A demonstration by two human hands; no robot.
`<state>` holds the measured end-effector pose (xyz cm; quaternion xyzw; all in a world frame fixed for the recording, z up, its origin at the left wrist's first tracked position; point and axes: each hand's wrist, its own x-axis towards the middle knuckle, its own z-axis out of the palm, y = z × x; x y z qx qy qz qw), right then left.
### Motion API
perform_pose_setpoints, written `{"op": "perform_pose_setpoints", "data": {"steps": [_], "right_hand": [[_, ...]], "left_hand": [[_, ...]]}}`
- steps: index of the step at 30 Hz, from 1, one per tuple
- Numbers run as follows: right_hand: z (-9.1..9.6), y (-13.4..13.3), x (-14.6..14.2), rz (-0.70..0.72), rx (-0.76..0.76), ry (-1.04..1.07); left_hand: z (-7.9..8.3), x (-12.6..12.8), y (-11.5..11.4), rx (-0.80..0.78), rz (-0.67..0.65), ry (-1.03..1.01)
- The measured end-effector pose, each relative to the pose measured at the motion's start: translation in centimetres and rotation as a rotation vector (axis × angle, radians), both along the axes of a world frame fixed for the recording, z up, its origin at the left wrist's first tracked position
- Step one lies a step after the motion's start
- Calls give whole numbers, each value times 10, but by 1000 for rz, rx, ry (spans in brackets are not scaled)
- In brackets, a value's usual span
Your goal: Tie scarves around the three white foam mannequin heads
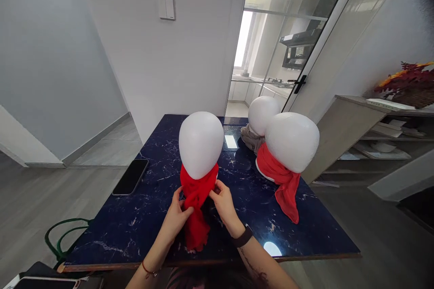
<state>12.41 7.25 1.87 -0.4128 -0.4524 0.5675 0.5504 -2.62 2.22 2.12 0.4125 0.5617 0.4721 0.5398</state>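
A white mannequin head (200, 142) stands upright on the dark blue marbled table, with a red scarf (200, 192) wrapped around its neck. The scarf's loose end hangs down the front and lies on the tabletop. My left hand (178, 214) is closed on the scarf at its left side, thumb on the front of the hanging part. With thumb and fingers together, my right hand (222, 198) pinches the scarf's right edge near the neck. To the right, a second white head (292, 141) wears another red scarf (280, 171) with its tail hanging forward.
Behind the second head stands a third white head (263, 115) with a grey-brown scarf (251, 139). A black phone (130, 177) lies on the left of the table (135, 230). Shelves (369, 140) stand at the right; a glass door (281, 31) is behind.
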Motion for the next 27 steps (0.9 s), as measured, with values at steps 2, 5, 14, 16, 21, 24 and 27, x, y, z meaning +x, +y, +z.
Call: {"op": "perform_pose_setpoints", "data": {"steps": [2, 5, 14, 16, 21, 24, 27], "right_hand": [[-2, 6, 9, -19, 21, -87], [-7, 13, 22, -60, 39, -159], [1, 27, 46, -115, 80, -292], [2, 30, 51, -127, 74, -315], [-1, 37, 62, -179, 63, -370], [-6, 43, 69, -250, 38, -356], [-8, 47, 73, -307, 24, -330]], "left_hand": [[7, -3, 3, 34, 56, -35], [14, -8, 7, 82, 68, -66], [31, -32, 9, 286, 6, 872], [37, -33, 10, 316, 33, 912], [46, -31, 15, 333, 175, 704], [46, -31, 17, 283, 234, 548], [44, -31, 19, 276, 307, 472]]}}
